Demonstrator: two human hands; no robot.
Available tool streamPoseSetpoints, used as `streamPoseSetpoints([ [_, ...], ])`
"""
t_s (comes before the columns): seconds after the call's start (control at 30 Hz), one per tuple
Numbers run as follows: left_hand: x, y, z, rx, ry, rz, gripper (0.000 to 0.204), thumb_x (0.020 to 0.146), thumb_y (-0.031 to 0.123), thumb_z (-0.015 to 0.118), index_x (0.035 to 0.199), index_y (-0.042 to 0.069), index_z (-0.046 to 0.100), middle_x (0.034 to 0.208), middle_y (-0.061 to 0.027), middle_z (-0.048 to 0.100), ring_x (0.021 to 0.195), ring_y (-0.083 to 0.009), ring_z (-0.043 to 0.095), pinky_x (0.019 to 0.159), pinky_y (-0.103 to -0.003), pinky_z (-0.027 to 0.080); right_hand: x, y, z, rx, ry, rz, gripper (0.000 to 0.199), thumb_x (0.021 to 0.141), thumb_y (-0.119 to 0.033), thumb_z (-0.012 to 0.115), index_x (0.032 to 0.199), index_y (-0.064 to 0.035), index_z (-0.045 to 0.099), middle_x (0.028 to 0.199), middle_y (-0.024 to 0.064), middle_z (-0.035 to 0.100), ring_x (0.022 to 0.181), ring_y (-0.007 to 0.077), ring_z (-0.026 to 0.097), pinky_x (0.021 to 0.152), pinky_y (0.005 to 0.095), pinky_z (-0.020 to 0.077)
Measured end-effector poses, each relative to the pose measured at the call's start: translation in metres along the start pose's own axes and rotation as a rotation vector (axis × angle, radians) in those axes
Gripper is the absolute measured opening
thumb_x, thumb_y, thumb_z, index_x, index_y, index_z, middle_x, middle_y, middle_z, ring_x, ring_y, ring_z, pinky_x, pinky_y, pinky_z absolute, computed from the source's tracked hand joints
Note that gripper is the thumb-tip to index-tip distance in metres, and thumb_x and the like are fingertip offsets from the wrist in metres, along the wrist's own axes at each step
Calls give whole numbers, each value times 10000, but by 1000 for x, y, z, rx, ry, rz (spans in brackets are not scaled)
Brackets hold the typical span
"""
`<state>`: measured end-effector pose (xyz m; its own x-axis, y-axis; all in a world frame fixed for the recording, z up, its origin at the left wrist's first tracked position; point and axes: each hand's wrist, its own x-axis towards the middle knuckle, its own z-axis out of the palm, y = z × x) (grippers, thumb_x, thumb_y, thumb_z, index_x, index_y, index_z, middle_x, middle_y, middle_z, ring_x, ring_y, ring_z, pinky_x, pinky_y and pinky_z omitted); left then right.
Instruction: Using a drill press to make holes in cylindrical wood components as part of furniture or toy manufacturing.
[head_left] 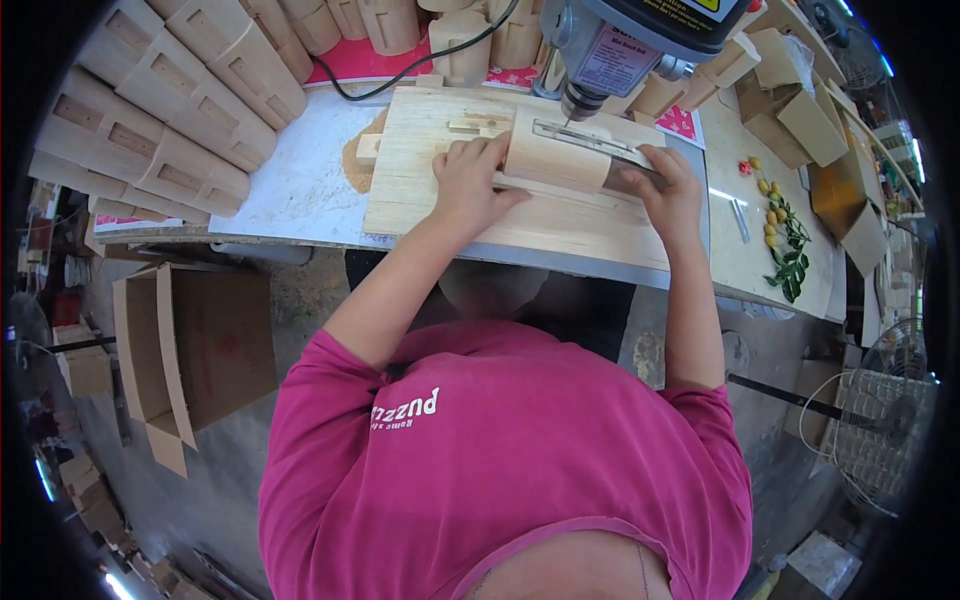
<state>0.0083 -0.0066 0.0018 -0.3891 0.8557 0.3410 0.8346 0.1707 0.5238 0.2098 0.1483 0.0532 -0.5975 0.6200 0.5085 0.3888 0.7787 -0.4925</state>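
Note:
A rounded pale wooden block [555, 160] lies on a flat wooden board [420, 215], below the chuck of a bench drill [580, 98]. Along the block's top runs a slotted metal strip [590, 140], and a dark grey curved piece [622, 180] shows at its right end. My left hand [470, 185] is closed against the block's left end, its thumb at the near side. At the other end, my right hand [668, 190] curls its fingers over the metal strip and the dark piece. The drill's tip is just above the strip; whether it touches cannot be made out.
Rows of similar wooden blocks [160, 130] stand stacked at the left and back. A black cable [410, 72] crosses behind the board. Sawdust [358, 165] lies left of it. Fruit with green leaves [790, 245] lies at right. An open cardboard box [215, 340] is on the floor.

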Motion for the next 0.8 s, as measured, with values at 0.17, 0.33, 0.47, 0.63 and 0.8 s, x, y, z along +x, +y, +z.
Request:
streamPoseSetpoints([
  [0.17,2,-23,-1,-63,57,46,697,560,329,784,1178,145,520,865,-5,561,921,-223,471,819,-405,273,10,-4,15,13,-16,-24,332,631,-136,756,927,-48,634,866,78,618,827,262,572,722,335,454],
  [0.33,1,-40,-8,-60,54,76,631,561,315,783,1126,143,563,814,3,540,867,-205,482,811,-386,266,14,-18,21,21,-70,-6,346,652,-115,749,965,-39,623,910,73,617,864,232,568,758,312,446],
  [0.47,2,-43,-6,-81,40,74,617,568,316,780,1122,146,571,811,6,537,854,-199,488,813,-380,268,16,-7,14,470,-114,123,335,723,-89,717,1032,-30,602,1015,40,612,949,162,555,847,279,425],
  [0.63,2,-41,-10,-90,6,67,588,589,327,770,1116,146,583,813,8,542,858,-190,499,828,-374,269,34,-10,-12,679,-31,112,279,766,-114,687,1030,-70,608,1053,10,604,1027,123,521,854,278,400],
  [0.8,3,-42,-6,-70,-6,67,580,592,328,767,1112,147,584,812,10,546,855,-190,504,823,-375,273,111,-43,-75,651,480,-27,202,856,-128,591,1026,-20,606,962,76,611,865,123,548,773,244,441],
])
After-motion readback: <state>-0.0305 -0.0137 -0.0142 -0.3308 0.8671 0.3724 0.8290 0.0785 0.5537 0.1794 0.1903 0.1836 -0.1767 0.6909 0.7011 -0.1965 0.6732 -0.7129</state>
